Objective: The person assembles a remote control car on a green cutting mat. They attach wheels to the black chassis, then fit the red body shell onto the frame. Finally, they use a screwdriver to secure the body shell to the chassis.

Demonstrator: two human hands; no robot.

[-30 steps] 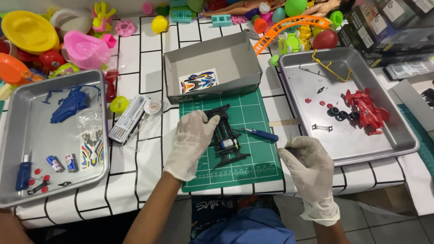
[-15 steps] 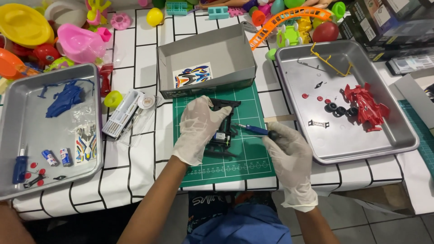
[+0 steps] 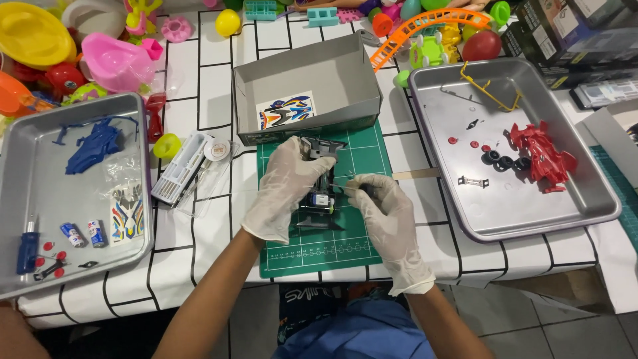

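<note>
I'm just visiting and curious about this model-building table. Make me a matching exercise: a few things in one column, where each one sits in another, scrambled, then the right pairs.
Things:
1. black toy car chassis
2. red car body
3. blue plastic parts
4. colourful sticker sheet

Places:
A. in the grey cardboard box
B. in the metal tray on the left
C. on the green cutting mat, between the left hand and the right hand
D. in the metal tray on the right

Pairs: 1-C, 2-D, 3-B, 4-A
</note>
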